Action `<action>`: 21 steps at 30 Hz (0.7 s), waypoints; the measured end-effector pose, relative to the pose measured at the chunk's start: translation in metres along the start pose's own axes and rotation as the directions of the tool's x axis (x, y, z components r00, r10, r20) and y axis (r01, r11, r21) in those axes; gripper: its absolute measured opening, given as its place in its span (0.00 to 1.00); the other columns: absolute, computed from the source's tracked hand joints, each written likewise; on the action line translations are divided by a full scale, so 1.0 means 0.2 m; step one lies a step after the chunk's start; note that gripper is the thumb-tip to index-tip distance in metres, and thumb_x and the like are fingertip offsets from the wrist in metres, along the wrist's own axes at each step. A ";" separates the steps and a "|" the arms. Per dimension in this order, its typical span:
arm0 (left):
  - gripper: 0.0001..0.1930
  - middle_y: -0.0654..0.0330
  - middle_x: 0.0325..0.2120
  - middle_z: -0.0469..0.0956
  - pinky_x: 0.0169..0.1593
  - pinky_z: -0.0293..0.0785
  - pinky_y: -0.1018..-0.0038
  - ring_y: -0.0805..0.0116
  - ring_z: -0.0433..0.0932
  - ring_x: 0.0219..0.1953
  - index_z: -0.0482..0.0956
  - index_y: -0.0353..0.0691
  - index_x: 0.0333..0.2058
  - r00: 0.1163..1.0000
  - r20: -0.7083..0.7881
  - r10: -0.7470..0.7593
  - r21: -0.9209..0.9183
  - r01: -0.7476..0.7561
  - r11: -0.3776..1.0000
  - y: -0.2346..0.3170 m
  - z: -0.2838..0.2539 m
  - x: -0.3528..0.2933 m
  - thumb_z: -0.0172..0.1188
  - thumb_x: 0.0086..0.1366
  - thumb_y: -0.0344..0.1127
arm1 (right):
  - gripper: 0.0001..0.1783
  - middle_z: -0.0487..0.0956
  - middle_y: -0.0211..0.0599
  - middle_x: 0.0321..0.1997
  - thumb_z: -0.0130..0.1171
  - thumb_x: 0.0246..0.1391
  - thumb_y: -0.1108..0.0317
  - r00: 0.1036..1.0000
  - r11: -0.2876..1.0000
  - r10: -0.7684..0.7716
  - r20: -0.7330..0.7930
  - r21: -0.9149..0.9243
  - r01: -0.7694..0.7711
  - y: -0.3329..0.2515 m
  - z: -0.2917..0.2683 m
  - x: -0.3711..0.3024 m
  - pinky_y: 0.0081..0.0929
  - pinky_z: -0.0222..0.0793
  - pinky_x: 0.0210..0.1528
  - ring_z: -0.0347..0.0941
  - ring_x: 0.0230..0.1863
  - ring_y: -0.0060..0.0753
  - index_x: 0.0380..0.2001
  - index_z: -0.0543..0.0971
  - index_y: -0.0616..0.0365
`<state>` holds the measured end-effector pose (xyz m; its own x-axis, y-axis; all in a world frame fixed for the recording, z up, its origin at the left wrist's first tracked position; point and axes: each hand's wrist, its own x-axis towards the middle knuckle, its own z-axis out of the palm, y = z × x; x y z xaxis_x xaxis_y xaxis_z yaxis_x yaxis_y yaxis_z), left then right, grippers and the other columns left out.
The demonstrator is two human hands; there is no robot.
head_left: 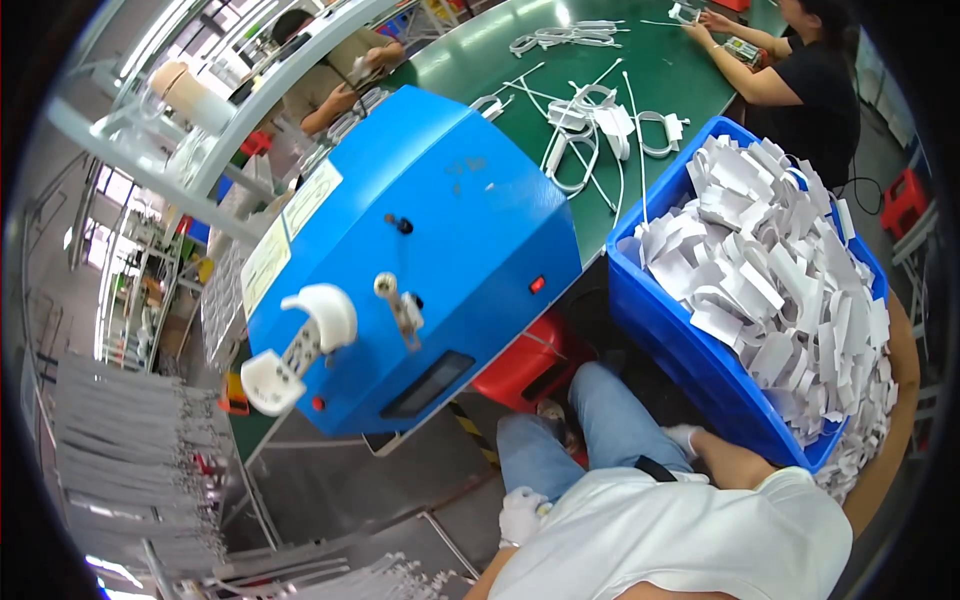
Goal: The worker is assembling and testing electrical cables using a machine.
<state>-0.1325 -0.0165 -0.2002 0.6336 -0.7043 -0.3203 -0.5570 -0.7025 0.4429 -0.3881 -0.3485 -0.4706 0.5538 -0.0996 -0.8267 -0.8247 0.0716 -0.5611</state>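
Observation:
My left hand (521, 516), in a white glove, hangs low beside my left thigh; its fingers are too unclear to tell whether they hold anything. Next to my right thigh is my right hand (682, 437), also gloved in white and partly hidden, close to the large blue bin (690, 355). Loose white folded paper pieces (760, 270) heap above the bin's rim. In front of me stands a blue machine (430, 220) with a white curved two-part holder (302, 348) and a small metal post (400, 310) on its face. Neither hand touches the machine.
Coiled white cables (585, 130) lie on the green table (480, 60) behind the machine. A red stool (535, 365) sits beneath the table edge. Many grey-white cables (130, 450) hang at left. One co-worker (800, 90) sits far right, another (330, 75) far left.

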 end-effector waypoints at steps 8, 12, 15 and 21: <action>0.19 0.55 0.41 0.77 0.50 0.71 0.67 0.58 0.76 0.45 0.75 0.40 0.45 0.842 0.492 -0.223 -0.323 0.414 0.851 -0.40 0.00 0.10 0.61 0.59 0.44 | 0.26 0.75 0.41 0.55 0.51 0.57 0.52 0.926 0.724 0.324 0.194 0.579 -0.375 0.20 0.35 0.28 0.36 0.69 0.51 0.73 0.53 0.37 0.54 0.74 0.56; 0.26 0.53 0.48 0.74 0.52 0.70 0.61 0.55 0.75 0.47 0.69 0.38 0.54 0.729 0.674 -0.120 -0.350 0.458 0.817 -0.54 -0.15 0.34 0.60 0.61 0.44 | 0.25 0.76 0.40 0.54 0.51 0.58 0.51 0.980 0.591 0.187 0.063 0.790 -0.163 -0.09 0.40 0.23 0.33 0.66 0.54 0.73 0.52 0.37 0.53 0.75 0.55; 0.22 0.54 0.45 0.76 0.50 0.71 0.63 0.57 0.75 0.45 0.71 0.38 0.50 0.750 0.648 -0.131 -0.445 0.513 0.734 -0.47 -0.30 0.36 0.60 0.62 0.45 | 0.25 0.76 0.39 0.53 0.51 0.58 0.51 0.997 0.485 0.075 -0.029 0.874 -0.011 -0.45 0.40 0.09 0.31 0.64 0.56 0.72 0.52 0.37 0.53 0.75 0.55; 0.17 0.56 0.38 0.78 0.46 0.71 0.65 0.61 0.77 0.41 0.75 0.38 0.42 0.802 0.590 -0.090 -0.651 0.539 0.534 -0.28 -0.44 0.46 0.59 0.62 0.45 | 0.26 0.78 0.40 0.49 0.46 0.62 0.47 0.912 0.362 0.371 0.177 0.876 -0.318 -0.38 0.13 0.12 0.32 0.65 0.57 0.74 0.50 0.39 0.51 0.75 0.57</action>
<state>0.0047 -0.0327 -0.1815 0.2420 -0.5618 -0.7911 0.3938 -0.6883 0.6093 -0.3092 -0.3298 -0.4500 0.2195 0.1115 -0.9692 -0.3737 0.9273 0.0220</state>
